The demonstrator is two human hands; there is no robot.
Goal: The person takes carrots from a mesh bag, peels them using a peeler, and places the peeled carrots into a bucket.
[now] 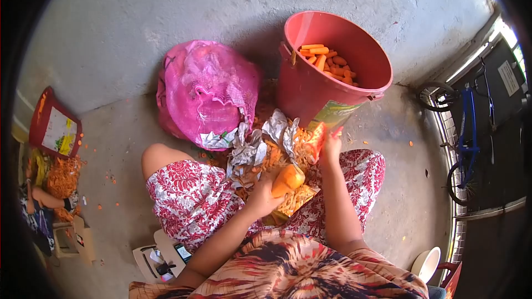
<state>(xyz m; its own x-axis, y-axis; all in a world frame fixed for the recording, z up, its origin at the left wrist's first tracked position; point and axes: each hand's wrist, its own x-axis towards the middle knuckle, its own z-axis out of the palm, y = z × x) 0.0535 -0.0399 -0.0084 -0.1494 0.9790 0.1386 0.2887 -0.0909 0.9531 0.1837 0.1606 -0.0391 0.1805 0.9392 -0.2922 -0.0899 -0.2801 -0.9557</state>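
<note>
My left hand (265, 196) is wrapped round a thick peeled carrot (288, 180), held low over a heap of orange peelings (302, 202). To its upper right, my right hand (331, 145) is closed at a red-orange object (316, 139), blurred and too unclear to name. Crumpled grey paper (246, 149) lies among the peelings between my knees. Behind the heap stands a tall red bucket (293, 91) with peeled carrots (328, 63) inside. A pink mesh sack (202, 91) sits to the bucket's left.
At the far left are a tilted red bucket (41, 133), a pile of peelings (64, 177) and part of another person (41, 196). A phone (182, 252) lies near my left elbow. A blue bicycle (468, 133) leans at the right; a pale bowl (425, 264) is lower right.
</note>
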